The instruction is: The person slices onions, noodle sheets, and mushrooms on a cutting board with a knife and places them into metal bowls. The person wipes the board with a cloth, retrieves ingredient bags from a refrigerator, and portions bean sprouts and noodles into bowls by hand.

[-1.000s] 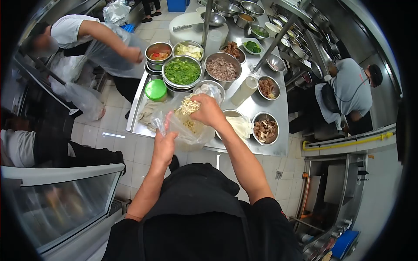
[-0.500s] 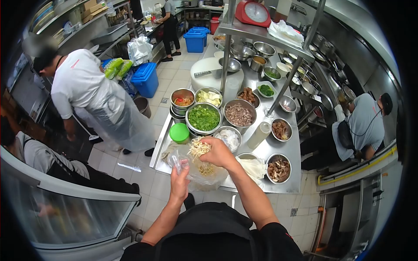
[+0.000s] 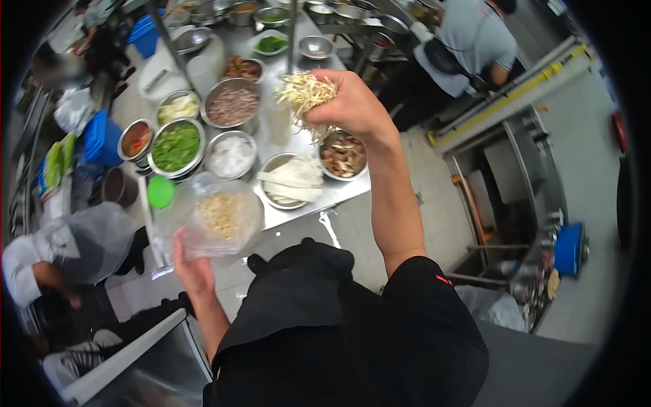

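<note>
My right hand (image 3: 352, 102) is raised over the right part of the table, its fingers closed round a clump of bean sprouts (image 3: 306, 95). Some sprouts dangle below the fingers. My left hand (image 3: 194, 270) grips the near edge of a clear plastic bag (image 3: 247, 227) at the table's front left. More bean sprouts (image 3: 218, 214) show inside the bag. Under my right hand stands a steel bowl of brown sliced pieces (image 3: 344, 156). Beside it is a bowl with a white cloth (image 3: 295, 180) draped over it.
Steel bowls hold chopped greens (image 3: 176, 146), diced meat (image 3: 232, 103) and something white (image 3: 230, 156). A green lid (image 3: 161, 192) lies left of the bag. One co-worker (image 3: 468, 41) stands beyond the table at right; another in a clear apron (image 3: 88, 237) is at left.
My right hand has lifted the bean sprouts up and right, away from the bag. My left hand stays at the bag. The view has swung to the right.
</note>
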`<action>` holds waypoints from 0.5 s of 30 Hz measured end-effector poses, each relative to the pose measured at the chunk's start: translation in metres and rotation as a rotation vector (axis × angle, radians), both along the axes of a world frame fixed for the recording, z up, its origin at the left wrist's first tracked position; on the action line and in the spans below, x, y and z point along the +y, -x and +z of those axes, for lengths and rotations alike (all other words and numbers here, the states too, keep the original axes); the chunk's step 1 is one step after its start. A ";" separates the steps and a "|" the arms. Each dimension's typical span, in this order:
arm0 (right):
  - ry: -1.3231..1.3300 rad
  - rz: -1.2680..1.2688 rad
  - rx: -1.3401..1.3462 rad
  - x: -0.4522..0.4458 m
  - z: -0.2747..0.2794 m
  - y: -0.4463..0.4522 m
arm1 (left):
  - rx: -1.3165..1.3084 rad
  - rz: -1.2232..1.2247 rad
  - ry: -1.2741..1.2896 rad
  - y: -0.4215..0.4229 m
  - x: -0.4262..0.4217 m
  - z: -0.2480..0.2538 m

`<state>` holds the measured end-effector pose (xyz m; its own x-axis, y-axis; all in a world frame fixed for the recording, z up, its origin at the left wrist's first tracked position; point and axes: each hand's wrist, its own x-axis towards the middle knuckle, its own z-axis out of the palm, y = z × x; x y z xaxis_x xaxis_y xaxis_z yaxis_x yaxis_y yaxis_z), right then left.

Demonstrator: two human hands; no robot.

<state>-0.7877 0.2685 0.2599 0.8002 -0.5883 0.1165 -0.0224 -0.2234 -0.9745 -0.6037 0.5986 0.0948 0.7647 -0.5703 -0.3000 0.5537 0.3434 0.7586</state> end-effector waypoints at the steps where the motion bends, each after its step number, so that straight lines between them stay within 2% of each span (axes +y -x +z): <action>1: 0.028 -0.086 0.072 -0.013 -0.011 0.016 | 0.010 0.003 0.008 0.003 0.001 0.007; 3: 0.084 -0.224 0.197 -0.042 -0.055 0.045 | 0.010 0.025 0.012 0.002 0.000 0.012; 5: 0.026 -0.287 0.362 -0.064 -0.109 0.063 | 0.002 0.035 -0.014 -0.001 0.002 0.012; 7: 0.283 -0.445 0.560 -0.072 -0.171 0.074 | -0.009 0.035 -0.025 -0.004 0.003 0.013; 8: 0.308 -0.413 0.628 -0.069 -0.184 0.075 | -0.013 0.035 -0.030 -0.004 0.003 0.012; 11: 0.333 -0.272 0.762 -0.064 -0.217 0.077 | -0.007 0.007 -0.010 -0.009 0.007 0.009; 15: 0.388 -0.282 0.894 -0.051 -0.172 0.073 | -0.045 -0.021 -0.048 -0.004 0.010 0.018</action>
